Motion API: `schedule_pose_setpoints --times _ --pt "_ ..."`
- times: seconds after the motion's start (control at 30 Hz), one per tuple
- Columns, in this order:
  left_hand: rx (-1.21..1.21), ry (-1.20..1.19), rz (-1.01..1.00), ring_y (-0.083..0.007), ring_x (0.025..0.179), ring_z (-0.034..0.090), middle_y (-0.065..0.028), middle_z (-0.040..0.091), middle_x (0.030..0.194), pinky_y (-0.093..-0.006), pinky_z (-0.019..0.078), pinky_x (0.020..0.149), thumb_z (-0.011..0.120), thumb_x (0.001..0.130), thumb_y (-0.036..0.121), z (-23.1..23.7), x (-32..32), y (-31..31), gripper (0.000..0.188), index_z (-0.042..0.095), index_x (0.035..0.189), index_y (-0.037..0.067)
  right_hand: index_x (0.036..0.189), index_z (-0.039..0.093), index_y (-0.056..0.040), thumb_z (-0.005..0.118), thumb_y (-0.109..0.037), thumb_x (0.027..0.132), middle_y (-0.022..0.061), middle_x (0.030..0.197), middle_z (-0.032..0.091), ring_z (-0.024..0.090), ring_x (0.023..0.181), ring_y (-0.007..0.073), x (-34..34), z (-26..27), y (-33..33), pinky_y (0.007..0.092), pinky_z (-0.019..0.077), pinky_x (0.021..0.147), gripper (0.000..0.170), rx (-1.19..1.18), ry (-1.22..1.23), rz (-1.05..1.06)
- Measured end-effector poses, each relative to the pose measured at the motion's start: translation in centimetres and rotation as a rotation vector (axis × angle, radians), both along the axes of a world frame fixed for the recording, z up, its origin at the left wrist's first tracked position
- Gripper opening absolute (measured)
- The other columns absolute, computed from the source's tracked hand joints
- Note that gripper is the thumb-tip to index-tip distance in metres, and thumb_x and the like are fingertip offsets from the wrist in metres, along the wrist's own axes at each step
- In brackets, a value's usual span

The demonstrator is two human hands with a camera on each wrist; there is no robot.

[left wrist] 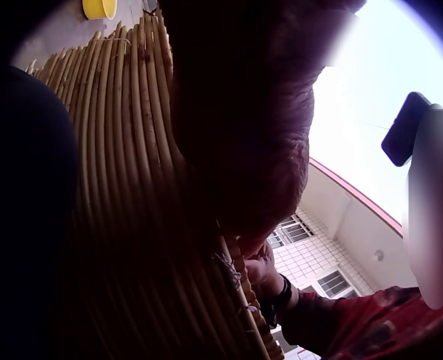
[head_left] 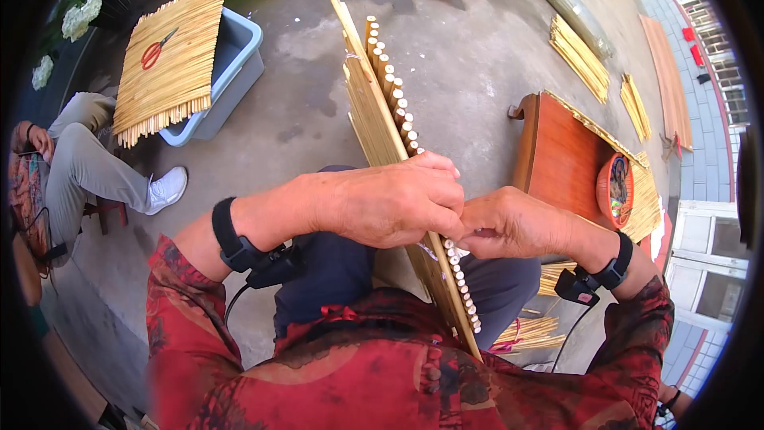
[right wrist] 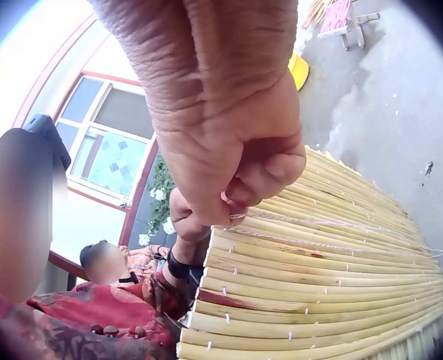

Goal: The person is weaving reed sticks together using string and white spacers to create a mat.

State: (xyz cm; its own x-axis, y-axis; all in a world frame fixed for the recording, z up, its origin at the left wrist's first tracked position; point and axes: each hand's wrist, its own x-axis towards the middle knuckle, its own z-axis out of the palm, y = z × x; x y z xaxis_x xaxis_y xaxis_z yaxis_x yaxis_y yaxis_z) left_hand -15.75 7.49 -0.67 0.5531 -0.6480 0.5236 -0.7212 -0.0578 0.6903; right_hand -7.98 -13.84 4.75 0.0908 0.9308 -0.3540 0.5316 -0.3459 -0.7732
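A panel of pale stalks (head_left: 374, 111) (left wrist: 124, 150) (right wrist: 326, 289), bound with white thread (right wrist: 304, 220), stands on edge over the person's lap. The left hand (head_left: 390, 199) (left wrist: 244, 112) lies across its top edge with fingers bent round the edge stalk. Close beside it the right hand (head_left: 513, 221) (right wrist: 236, 142) has curled fingers and pinches the thread at the edge, as the right wrist view shows. Thread knots (left wrist: 227, 268) show along the edge in the left wrist view. The left fingertips are partly hidden.
A stalk mat (head_left: 171, 56) with red-handled scissors (head_left: 157, 49) lies over a blue-grey tub (head_left: 239, 56) at the left, near a seated person. Right of the panel are a brown wooden table (head_left: 557, 159), a red basket (head_left: 615, 191) and loose stalk bundles (head_left: 579, 58).
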Motion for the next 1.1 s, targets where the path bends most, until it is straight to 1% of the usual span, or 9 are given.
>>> schedule_pose_setpoints --times 0.07,0.13,0.43,0.67,0.77,0.87,0.97,1.03,1.1 --pt "-0.001 0.005 -0.01 -0.0239 0.09 0.056 -0.0043 0.056 0.092 -0.0433 0.0355 0.1 0.061 0.072 -0.005 -0.1 0.1 0.1 0.026 0.063 0.096 0.007 0.078 0.057 -0.0047 0.062 -0.008 0.078 0.0109 0.07 0.056 0.058 0.063 0.0329 0.1 -0.6 0.1 0.0405 0.0462 0.055 0.006 0.028 0.016 0.051" --pt "0.025 0.024 -0.01 -0.0243 0.09 0.056 -0.0039 0.057 0.092 -0.0426 0.0357 0.099 0.062 0.072 -0.005 0.0 -0.4 0.0 0.027 0.063 0.096 0.007 0.073 0.052 -0.0047 0.061 -0.008 0.077 0.0105 0.068 0.055 0.057 0.062 0.0319 -0.2 -1.0 0.0 0.0405 0.046 0.053 0.01 0.23 -0.164 0.169" --pt "0.057 0.001 -0.044 -0.0256 0.091 0.053 -0.0055 0.056 0.095 -0.0409 0.0369 0.093 0.058 0.068 -0.006 0.4 0.5 0.1 0.03 0.062 0.096 0.006 0.075 0.05 -0.0059 0.064 -0.012 0.078 0.0081 0.071 0.052 0.057 0.064 0.029 0.6 1.5 -0.8 0.0403 0.0458 0.054 0.015 0.165 -0.352 0.296" --pt "0.045 -0.005 -0.045 -0.0261 0.093 0.054 -0.0065 0.055 0.094 -0.0413 0.0363 0.094 0.054 0.067 -0.008 0.6 0.8 -0.1 0.035 0.06 0.098 0.007 0.085 0.056 -0.0065 0.066 -0.019 0.081 0.0102 0.074 0.054 0.058 0.067 0.0317 -0.5 2.7 -1.1 0.0427 0.047 0.059 0.016 0.175 -0.503 0.048" --pt "0.043 0.0 -0.011 -0.0257 0.092 0.055 -0.006 0.057 0.093 -0.0416 0.0362 0.096 0.053 0.067 -0.008 0.1 0.9 -0.3 0.035 0.06 0.099 0.007 0.087 0.057 -0.0064 0.067 -0.02 0.081 0.0111 0.077 0.055 0.058 0.069 0.0334 -0.3 0.3 -1.0 0.0427 0.0473 0.06 0.018 0.148 -0.323 0.001" --pt "-0.028 0.05 -0.006 -0.0252 0.09 0.056 -0.0051 0.059 0.093 -0.0424 0.0364 0.097 0.053 0.068 -0.008 -0.3 0.7 -0.1 0.033 0.06 0.097 0.006 0.085 0.056 -0.006 0.065 -0.016 0.082 0.0113 0.078 0.056 0.057 0.068 0.0343 0.8 -0.2 -0.6 0.0426 0.0466 0.059 0.014 0.179 -0.203 0.149" --pt "-0.03 -0.006 0.006 -0.0245 0.088 0.057 -0.0041 0.06 0.092 -0.0423 0.0368 0.098 0.054 0.069 -0.008 -0.4 0.6 -0.1 0.029 0.061 0.094 0.006 0.075 0.054 -0.0048 0.062 -0.011 0.081 0.0123 0.07 0.054 0.056 0.063 0.0342 0.6 0.0 -0.1 0.0416 0.0446 0.056 0.012 0.137 -0.167 0.1" --pt "-0.029 -0.013 0.008 -0.024 0.088 0.057 -0.0041 0.06 0.092 -0.0418 0.0373 0.097 0.055 0.071 -0.008 -0.4 0.6 -0.2 0.027 0.061 0.093 0.006 0.066 0.05 -0.0035 0.06 -0.008 0.078 0.0131 0.063 0.051 0.053 0.059 0.0342 1.1 0.8 0.7 0.0403 0.0425 0.052 0.016 -0.061 -0.083 0.103" --pt "-0.032 -0.031 0.024 -0.0236 0.087 0.057 -0.004 0.06 0.092 -0.0414 0.0378 0.096 0.057 0.072 -0.007 -0.3 0.6 -0.2 0.024 0.062 0.092 0.006 0.065 0.049 -0.0033 0.061 -0.008 0.076 0.0136 0.061 0.05 0.053 0.058 0.0341 0.6 -0.4 0.2 0.0399 0.0419 0.051 0.017 0.022 -0.079 0.078"
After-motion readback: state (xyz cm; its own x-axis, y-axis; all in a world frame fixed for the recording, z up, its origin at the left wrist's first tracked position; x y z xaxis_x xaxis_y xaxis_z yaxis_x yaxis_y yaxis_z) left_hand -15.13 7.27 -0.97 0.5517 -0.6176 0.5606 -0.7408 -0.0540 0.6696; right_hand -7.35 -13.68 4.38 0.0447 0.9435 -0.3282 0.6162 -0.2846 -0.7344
